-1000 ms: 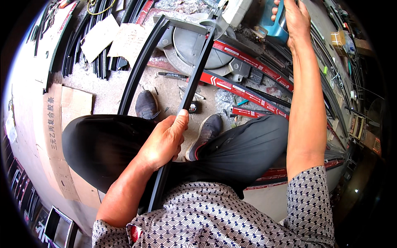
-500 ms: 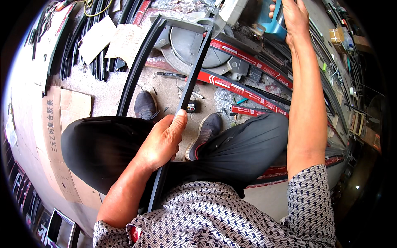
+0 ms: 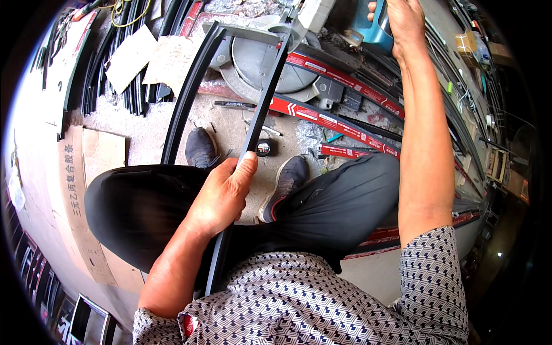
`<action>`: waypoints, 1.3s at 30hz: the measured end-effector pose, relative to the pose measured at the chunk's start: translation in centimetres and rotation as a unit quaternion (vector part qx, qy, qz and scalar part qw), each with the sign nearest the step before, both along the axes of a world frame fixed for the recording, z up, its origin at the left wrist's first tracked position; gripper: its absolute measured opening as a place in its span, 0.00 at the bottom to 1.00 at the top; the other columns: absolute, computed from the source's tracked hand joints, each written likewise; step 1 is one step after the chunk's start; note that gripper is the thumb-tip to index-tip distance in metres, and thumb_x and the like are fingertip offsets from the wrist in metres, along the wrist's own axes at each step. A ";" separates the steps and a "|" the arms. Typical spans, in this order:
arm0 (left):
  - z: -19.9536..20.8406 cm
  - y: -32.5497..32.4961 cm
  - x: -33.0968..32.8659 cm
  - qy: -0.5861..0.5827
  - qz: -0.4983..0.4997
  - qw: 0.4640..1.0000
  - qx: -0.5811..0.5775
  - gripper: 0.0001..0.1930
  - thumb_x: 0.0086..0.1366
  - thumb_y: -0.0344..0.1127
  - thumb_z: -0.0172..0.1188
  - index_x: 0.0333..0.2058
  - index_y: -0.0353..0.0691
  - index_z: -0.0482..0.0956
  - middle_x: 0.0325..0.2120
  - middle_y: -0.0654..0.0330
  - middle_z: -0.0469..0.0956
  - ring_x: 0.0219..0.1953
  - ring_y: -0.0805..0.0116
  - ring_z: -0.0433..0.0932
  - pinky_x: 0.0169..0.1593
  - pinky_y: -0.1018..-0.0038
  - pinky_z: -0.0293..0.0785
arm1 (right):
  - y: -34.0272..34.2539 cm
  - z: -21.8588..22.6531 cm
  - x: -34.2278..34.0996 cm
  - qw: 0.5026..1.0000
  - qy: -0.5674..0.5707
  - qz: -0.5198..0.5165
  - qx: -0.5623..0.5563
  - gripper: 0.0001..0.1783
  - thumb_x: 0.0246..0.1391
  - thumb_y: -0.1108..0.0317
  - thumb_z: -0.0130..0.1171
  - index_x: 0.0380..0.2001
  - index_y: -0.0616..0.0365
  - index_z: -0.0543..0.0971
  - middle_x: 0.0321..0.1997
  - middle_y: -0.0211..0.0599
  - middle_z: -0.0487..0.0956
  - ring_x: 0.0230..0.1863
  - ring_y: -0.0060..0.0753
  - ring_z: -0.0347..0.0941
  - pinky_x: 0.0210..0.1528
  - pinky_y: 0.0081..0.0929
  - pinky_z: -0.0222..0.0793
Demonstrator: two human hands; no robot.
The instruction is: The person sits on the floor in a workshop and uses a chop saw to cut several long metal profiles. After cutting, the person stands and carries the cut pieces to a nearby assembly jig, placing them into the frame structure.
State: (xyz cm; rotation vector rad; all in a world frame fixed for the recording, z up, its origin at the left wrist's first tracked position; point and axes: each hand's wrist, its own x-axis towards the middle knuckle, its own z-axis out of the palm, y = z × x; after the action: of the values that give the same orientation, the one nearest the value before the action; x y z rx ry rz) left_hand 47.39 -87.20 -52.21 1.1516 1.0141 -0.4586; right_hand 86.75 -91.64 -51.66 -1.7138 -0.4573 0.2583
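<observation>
My left hand [image 3: 226, 191] is closed round a long dark metal profile [image 3: 261, 115] that runs from my lap up to the saw. The profile's far end lies against the fence of a miter saw [image 3: 267, 66] with a round grey turntable, under a clear blade guard [image 3: 299, 33]. My right hand [image 3: 406, 26] is wrapped round the teal saw handle [image 3: 376, 31] at the top right. A second black profile [image 3: 192, 92] reaches from the fence's left end down beside my left knee.
Red-labelled profiles [image 3: 328, 121] lie right of the saw. A tape measure [image 3: 264, 148] and a marker pen [image 3: 234, 104] rest on the floor between my shoes and the saw. Flattened cardboard [image 3: 103, 152] lies at left, near bundled black strips [image 3: 129, 95].
The view has shifted slightly. Both hands keep their grips, and the profile stays against the saw. The saw handle looks nearly unchanged.
</observation>
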 end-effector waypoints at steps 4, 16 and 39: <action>0.0 0.0 0.0 -0.001 0.010 1.000 -0.005 0.31 0.76 0.64 0.47 0.38 0.36 0.73 0.17 0.68 0.65 0.15 0.78 0.63 0.19 0.78 0.62 | -0.1 -0.1 0.3 1.000 -0.008 0.012 0.002 0.12 0.70 0.55 0.55 0.44 0.51 0.76 0.26 0.28 0.76 0.20 0.22 0.71 0.20 0.25 0.69; -0.1 0.0 0.3 -0.016 0.009 1.000 0.020 0.28 0.77 0.61 0.48 0.37 0.37 0.74 0.16 0.68 0.65 0.15 0.79 0.62 0.19 0.78 0.61 | -0.3 -0.4 -0.5 1.000 -0.020 0.005 0.013 0.12 0.71 0.56 0.55 0.45 0.53 0.75 0.26 0.28 0.76 0.20 0.22 0.71 0.20 0.25 0.69; -0.2 0.5 -0.2 0.001 0.027 1.000 0.009 0.25 0.76 0.59 0.53 0.36 0.38 0.75 0.18 0.72 0.65 0.17 0.82 0.62 0.20 0.77 0.59 | -0.3 -0.4 -0.6 0.999 -0.016 0.012 0.030 0.13 0.70 0.56 0.56 0.46 0.53 0.74 0.28 0.29 0.76 0.20 0.22 0.71 0.21 0.24 0.69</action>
State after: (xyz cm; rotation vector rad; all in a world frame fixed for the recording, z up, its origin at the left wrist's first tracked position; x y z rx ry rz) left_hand 47.23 -86.68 -52.42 1.1371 1.0506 -0.4076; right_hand 86.12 -91.96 -52.05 -1.6563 -0.5037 0.2327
